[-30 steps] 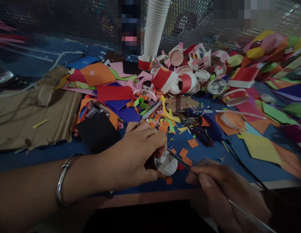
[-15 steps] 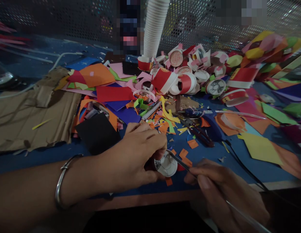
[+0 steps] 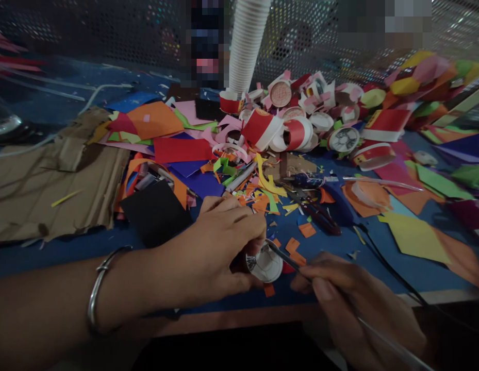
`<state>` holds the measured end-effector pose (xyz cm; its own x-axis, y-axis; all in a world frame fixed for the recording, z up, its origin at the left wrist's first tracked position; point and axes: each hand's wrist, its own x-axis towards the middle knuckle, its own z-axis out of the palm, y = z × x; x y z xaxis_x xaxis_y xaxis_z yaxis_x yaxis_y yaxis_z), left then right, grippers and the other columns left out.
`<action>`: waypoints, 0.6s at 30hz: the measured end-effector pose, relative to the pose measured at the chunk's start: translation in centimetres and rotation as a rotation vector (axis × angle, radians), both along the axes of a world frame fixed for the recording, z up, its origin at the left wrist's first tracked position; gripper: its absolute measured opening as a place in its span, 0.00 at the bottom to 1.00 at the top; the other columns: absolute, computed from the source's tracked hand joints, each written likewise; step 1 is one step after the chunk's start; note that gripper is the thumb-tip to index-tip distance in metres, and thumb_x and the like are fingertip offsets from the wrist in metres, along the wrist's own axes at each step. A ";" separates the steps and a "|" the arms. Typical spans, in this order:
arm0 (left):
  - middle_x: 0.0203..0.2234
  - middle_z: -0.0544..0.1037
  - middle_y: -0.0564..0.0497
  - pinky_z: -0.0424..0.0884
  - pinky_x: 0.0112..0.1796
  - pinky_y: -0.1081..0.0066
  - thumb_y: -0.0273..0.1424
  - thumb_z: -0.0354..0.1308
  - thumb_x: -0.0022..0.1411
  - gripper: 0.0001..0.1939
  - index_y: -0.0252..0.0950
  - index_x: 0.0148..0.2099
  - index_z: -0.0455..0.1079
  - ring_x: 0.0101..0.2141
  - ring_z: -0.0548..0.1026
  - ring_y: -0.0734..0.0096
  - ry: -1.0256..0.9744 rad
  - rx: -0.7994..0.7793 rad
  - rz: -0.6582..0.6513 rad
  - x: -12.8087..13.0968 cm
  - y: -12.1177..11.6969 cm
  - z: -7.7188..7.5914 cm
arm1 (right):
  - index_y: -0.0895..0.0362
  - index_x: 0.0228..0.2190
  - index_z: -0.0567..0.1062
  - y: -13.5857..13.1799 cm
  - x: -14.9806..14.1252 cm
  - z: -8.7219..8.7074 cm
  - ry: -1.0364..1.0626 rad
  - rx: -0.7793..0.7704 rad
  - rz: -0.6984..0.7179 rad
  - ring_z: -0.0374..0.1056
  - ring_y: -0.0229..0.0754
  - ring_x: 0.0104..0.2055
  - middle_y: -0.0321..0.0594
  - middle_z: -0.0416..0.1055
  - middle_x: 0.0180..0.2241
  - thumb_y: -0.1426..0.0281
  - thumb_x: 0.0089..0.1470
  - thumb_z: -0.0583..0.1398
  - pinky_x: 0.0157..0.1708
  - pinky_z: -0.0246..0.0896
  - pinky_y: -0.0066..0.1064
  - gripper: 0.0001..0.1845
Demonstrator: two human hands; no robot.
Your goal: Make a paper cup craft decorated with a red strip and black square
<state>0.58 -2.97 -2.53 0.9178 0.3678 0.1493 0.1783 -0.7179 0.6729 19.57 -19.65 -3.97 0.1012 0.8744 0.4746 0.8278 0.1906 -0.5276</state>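
Note:
My left hand is closed around a small red-and-white paper cup. The cup's round white end faces up and carries thin black lines with some dark patches. My right hand pinches a slim pen-like tool, its dark front part reaching the upper rim of that white end. A pale, shiny rear part of the tool runs out past my palm to the lower right. My left fingers hide the cup's left side, and small orange paper pieces lie just beyond it.
Red-and-white cup rings are heaped at the back below a ribbed white column. Cardboard and a black sheet lie left. Dark-handled scissors, a black cord and coloured paper lie right.
The tool and my right hand have shifted very slightly to the left. My left hand keeps the cup in nearly the same place.

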 end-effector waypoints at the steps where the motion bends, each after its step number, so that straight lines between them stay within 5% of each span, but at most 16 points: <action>1: 0.33 0.72 0.58 0.51 0.41 0.62 0.31 0.74 0.54 0.21 0.39 0.36 0.61 0.39 0.67 0.63 -0.007 0.002 -0.001 0.0 0.0 0.0 | 0.51 0.42 0.77 0.0 0.1 0.0 -0.006 0.007 0.002 0.78 0.39 0.34 0.31 0.80 0.30 0.76 0.66 0.57 0.43 0.76 0.32 0.10; 18: 0.36 0.74 0.56 0.52 0.43 0.61 0.32 0.71 0.57 0.17 0.39 0.36 0.63 0.42 0.68 0.62 0.016 -0.013 -0.008 -0.3 -0.1 -0.1 | 0.52 0.45 0.76 0.6 1.1 -0.1 -0.065 0.007 0.107 0.81 0.40 0.36 0.32 0.81 0.30 0.76 0.63 0.58 0.35 0.77 0.28 0.12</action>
